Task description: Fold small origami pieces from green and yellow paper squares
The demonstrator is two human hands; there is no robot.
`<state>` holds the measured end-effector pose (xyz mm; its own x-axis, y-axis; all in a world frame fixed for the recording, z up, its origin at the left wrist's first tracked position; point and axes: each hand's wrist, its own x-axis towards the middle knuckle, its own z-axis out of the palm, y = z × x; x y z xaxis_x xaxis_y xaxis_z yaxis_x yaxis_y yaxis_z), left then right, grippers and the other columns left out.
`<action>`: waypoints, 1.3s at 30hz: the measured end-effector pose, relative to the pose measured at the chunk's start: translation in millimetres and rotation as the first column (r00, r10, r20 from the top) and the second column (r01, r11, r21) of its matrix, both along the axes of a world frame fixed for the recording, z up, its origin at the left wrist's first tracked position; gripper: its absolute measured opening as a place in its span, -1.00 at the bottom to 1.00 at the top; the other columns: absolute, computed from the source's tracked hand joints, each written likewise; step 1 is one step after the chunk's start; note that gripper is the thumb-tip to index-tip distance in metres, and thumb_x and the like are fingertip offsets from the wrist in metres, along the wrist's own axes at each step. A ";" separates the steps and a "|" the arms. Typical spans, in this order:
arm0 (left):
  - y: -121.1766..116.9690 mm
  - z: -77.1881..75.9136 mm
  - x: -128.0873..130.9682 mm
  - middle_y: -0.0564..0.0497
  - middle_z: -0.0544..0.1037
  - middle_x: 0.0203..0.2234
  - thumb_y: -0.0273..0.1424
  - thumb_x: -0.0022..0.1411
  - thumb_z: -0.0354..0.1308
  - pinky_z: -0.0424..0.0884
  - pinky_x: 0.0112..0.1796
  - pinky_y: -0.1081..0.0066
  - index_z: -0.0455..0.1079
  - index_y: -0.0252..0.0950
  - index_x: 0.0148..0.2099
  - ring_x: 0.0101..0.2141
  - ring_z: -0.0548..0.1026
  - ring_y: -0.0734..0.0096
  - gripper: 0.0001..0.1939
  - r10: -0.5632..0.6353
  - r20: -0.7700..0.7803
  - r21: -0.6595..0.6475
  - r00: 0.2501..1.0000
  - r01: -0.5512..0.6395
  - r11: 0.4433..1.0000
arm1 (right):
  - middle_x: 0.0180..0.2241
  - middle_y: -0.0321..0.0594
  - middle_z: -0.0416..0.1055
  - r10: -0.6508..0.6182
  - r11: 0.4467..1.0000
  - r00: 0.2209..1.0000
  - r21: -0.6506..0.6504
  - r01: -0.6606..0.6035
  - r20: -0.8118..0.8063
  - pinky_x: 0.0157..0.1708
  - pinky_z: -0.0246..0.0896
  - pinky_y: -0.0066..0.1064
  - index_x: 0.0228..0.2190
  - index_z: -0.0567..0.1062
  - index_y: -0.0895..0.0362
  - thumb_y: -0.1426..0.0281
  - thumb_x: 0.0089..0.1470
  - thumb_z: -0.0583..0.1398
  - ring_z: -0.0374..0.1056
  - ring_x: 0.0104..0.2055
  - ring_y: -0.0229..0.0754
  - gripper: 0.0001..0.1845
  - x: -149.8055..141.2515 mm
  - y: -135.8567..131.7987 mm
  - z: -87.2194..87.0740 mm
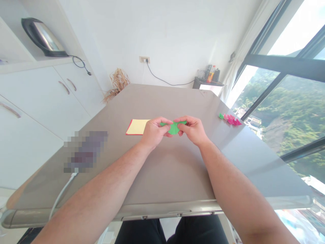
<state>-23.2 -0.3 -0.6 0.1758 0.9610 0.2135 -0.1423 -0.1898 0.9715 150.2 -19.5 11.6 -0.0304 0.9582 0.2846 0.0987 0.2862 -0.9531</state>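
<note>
A small piece of green folded paper [174, 128] is held between my two hands over the middle of the table. A crease runs down its centre. My left hand [156, 130] pinches its left end between thumb and fingers, and my right hand [192, 128] pinches the right end the same way. Fingers cover both ends of the paper. Just left of my left hand lies a pale yellow sheet stack with a red edge [137, 127], partly hidden by that hand.
Several pink folded paper pieces [232, 120] and a green one [221, 116] lie near the table's right edge by the window. On the left, a blurred-out object [87, 150] has a white cable [62, 193] running off the front edge. The grey table [162, 101] reaches toward the wall.
</note>
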 end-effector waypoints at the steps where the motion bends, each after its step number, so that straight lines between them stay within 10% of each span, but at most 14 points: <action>1: -0.2 -0.4 0.2 -0.01 0.59 -0.45 -0.41 0.00 0.34 0.61 -0.45 0.33 0.54 -0.32 -0.33 -0.46 0.55 0.39 -0.87 -0.001 0.000 0.000 1.000 0.001 1.000 | -0.60 -0.36 0.45 -0.002 1.000 1.000 -0.011 0.002 0.014 -0.48 0.31 -0.36 -0.34 0.66 0.10 0.41 -0.10 0.28 0.36 -0.57 -0.27 -0.79 -0.4 -0.7 0.1; 21: 0.7 1.6 -0.8 0.02 0.60 -0.46 -0.44 -0.05 0.28 0.55 -0.41 0.32 0.41 -0.29 -0.32 -0.44 0.60 0.32 -0.82 0.046 0.191 -0.171 0.981 -0.013 0.985 | -0.63 -0.33 0.48 -0.015 0.998 0.971 -0.069 -0.001 -0.240 -0.40 0.40 -0.28 -0.49 0.60 0.09 0.44 -0.18 0.32 0.41 -0.56 -0.23 -0.93 -3.3 1.3 -7.5; 34: 3.1 0.4 -0.3 0.05 0.51 -0.36 -0.32 -0.01 0.42 0.59 -0.41 0.22 0.25 -0.21 -0.09 -0.41 0.60 0.28 -0.51 0.163 0.115 -0.257 0.980 -0.129 0.958 | -0.59 -0.32 0.48 -0.121 0.991 0.985 0.065 0.113 0.127 -0.47 0.28 -0.36 -0.45 0.62 0.07 0.43 -0.08 0.19 0.38 -0.52 -0.24 -0.82 -7.0 2.3 -19.8; 39: 3.2 1.7 -2.8 -0.05 0.57 -0.40 -0.35 -0.05 0.45 0.59 -0.36 0.24 0.40 -0.32 -0.20 -0.40 0.59 0.30 -0.61 0.013 0.091 -0.267 0.996 0.012 0.964 | -0.59 -0.32 0.47 -0.083 0.995 0.994 0.053 0.079 0.069 -0.43 0.34 -0.33 -0.46 0.57 0.09 0.42 -0.07 0.22 0.40 -0.52 -0.24 -0.90 -9.2 1.7 -16.9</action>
<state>-26.0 2.9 1.1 0.1671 0.9853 -0.0359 -0.2321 0.0747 0.9698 141.0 -17.8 -5.3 0.0251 0.9430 0.3319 0.1905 0.3214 -0.9276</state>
